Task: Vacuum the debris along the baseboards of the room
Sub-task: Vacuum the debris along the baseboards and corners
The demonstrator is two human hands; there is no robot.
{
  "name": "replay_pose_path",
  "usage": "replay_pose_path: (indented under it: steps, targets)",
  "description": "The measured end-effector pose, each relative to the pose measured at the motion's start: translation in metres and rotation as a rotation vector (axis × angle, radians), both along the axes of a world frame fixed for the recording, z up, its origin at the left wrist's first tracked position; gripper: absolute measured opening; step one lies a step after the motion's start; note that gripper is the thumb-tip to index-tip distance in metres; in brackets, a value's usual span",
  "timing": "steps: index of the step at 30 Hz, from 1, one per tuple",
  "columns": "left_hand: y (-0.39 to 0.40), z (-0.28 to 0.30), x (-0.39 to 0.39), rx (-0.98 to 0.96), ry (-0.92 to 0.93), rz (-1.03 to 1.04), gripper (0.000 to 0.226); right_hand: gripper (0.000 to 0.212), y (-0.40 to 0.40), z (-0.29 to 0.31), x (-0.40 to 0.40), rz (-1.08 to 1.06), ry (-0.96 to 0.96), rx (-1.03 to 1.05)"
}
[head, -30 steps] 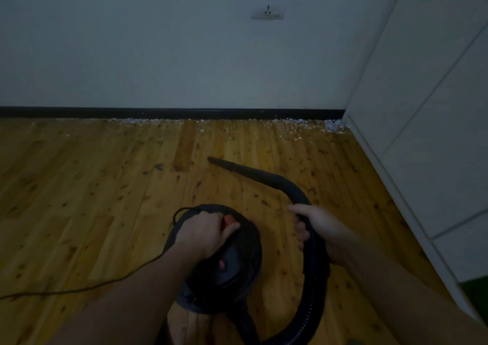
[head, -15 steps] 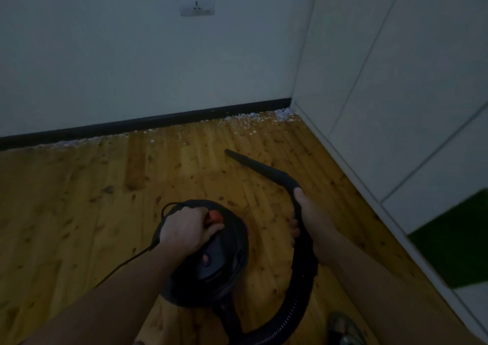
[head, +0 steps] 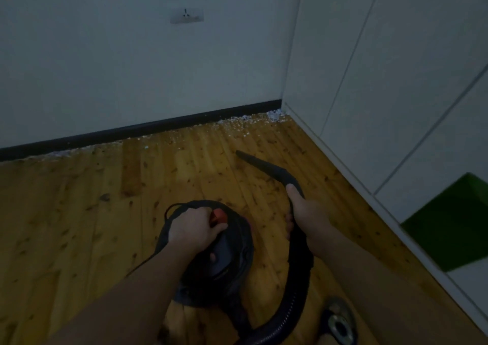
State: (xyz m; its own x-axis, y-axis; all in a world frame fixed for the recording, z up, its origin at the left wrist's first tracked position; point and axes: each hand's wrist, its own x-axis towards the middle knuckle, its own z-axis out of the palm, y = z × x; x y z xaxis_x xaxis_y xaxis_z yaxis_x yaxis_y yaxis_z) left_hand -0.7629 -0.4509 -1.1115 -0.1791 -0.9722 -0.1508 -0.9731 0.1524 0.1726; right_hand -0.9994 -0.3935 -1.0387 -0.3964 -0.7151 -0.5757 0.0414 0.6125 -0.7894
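Observation:
A black canister vacuum (head: 224, 254) hangs low over the wooden floor, and my left hand (head: 194, 228) grips its top handle beside a red button (head: 219, 216). My right hand (head: 306, 212) grips the black hose where it joins the tapered nozzle (head: 260, 163). The nozzle tip points toward the corner, a short way from the black baseboard (head: 158, 128). White debris (head: 245, 122) lies scattered along the baseboard and piles up in the right corner (head: 274, 114). More thin debris runs left along the baseboard.
White cabinet panels (head: 383, 93) form the right wall, with a green opening (head: 454, 225) low down. A wall socket (head: 187, 15) sits above. The vacuum's cord (head: 148, 262) trails left under my forearm. A slipper (head: 339, 321) shows at the bottom right.
My view has swung right toward the corner. Both hands keep their grips, and the vacuum and nozzle have shifted right, closer to the cabinet and the corner debris.

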Motion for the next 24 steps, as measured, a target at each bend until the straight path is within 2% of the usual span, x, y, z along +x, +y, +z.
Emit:
replay_pose_path:
  steps: [5,12,24]
  targets:
    - [-0.003,-0.001,-0.006,-0.042,-0.002,-0.012,0.047,0.063,-0.016,-0.004,0.001,0.005,0.024,-0.005]
    - [-0.037,-0.002,-0.018,-0.036,0.048,-0.004,0.046,0.064,-0.061,-0.005,-0.002,-0.066,0.017,-0.018]
    - [-0.082,0.004,-0.021,-0.002,0.082,0.034,0.039,0.061,-0.106,-0.006,-0.005,-0.066,0.024,-0.027]
